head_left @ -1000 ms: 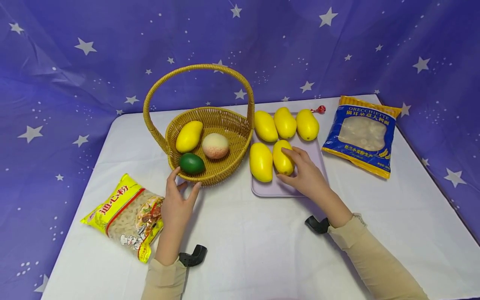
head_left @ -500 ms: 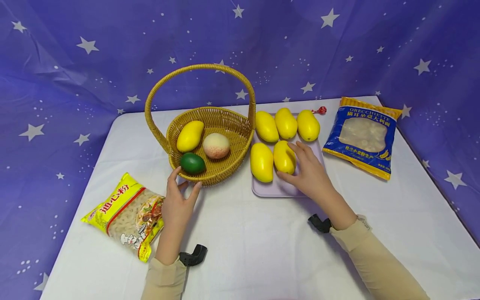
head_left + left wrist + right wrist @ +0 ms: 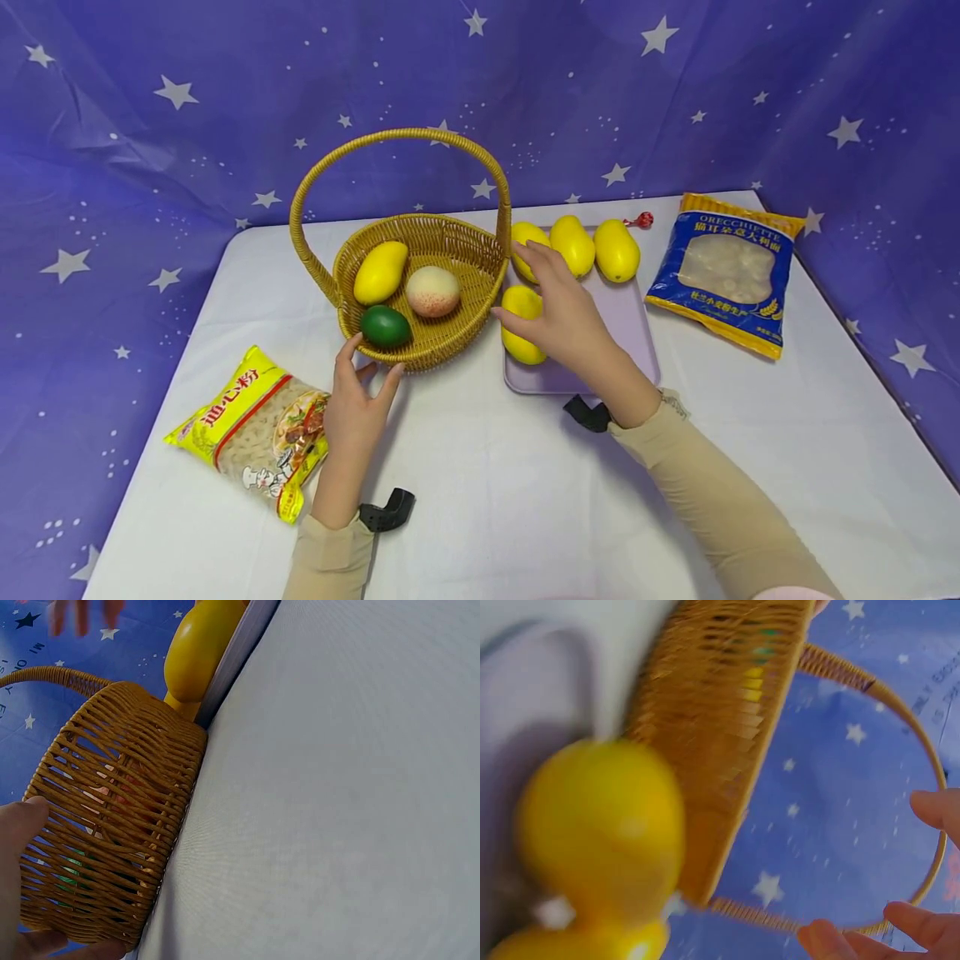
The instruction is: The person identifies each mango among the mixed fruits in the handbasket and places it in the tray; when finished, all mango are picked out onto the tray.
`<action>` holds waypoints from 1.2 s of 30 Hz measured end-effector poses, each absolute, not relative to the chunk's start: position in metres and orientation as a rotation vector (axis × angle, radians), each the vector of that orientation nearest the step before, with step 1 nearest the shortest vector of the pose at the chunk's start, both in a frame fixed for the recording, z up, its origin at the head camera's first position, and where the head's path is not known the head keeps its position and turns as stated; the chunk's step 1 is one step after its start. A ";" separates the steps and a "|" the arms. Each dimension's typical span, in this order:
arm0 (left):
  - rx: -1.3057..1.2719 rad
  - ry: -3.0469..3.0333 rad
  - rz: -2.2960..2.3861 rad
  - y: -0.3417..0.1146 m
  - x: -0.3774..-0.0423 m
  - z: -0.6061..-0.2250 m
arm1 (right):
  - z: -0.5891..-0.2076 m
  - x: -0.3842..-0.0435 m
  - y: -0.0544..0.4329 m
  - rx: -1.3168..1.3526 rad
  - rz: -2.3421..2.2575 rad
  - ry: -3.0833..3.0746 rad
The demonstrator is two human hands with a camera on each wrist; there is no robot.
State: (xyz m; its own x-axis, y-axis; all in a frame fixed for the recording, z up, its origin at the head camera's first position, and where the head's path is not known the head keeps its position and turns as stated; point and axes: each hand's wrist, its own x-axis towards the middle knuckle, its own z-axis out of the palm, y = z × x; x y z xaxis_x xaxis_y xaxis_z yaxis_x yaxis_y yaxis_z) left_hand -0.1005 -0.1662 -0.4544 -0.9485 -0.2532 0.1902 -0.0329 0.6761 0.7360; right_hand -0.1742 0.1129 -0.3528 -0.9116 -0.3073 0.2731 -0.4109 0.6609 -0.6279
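Note:
My left hand point(image 3: 356, 408) touches the front of the wicker basket point(image 3: 468, 329) with spread thumb and fingers. Inside the basket lie a yellow mango point(image 3: 381, 273), a peach point(image 3: 433, 292) and a dark green oval fruit point(image 3: 386, 327). My right hand point(image 3: 573, 321) is over the lilac tray point(image 3: 543, 381), fingers spread, near the front-left mango point(image 3: 522, 342) and partly covering it. From the right wrist view, its fingertips point(image 3: 825, 941) stand apart from the blurred mango point(image 3: 600, 825), with nothing between them. Where the front-right mango lay, the hand blocks the head view.
Three mangoes, one being the back-middle mango point(image 3: 572, 246), line the tray's back. A red-wrapped lollipop point(image 3: 642, 220) lies behind them. A blue orecchiette bag point(image 3: 723, 271) is at right, a yellow pasta bag point(image 3: 258, 433) at left. A starry purple cloth point(image 3: 675, 100) hangs behind the table.
My right hand has left the front-right mango and moved left over the front-left one, towards the basket. The left hand and the basket stay in place.

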 end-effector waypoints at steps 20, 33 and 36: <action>0.229 -2.627 -1.120 -0.166 -0.100 -0.453 | -0.331 -0.218 -0.024 0.845 0.899 -2.941; 0.253 -2.636 -1.122 -0.167 -0.102 -0.454 | -0.331 -0.263 -0.059 0.731 0.852 -3.171; 0.260 -2.640 -1.115 -0.167 -0.102 -0.454 | -0.337 -0.265 -0.067 0.690 0.905 -3.212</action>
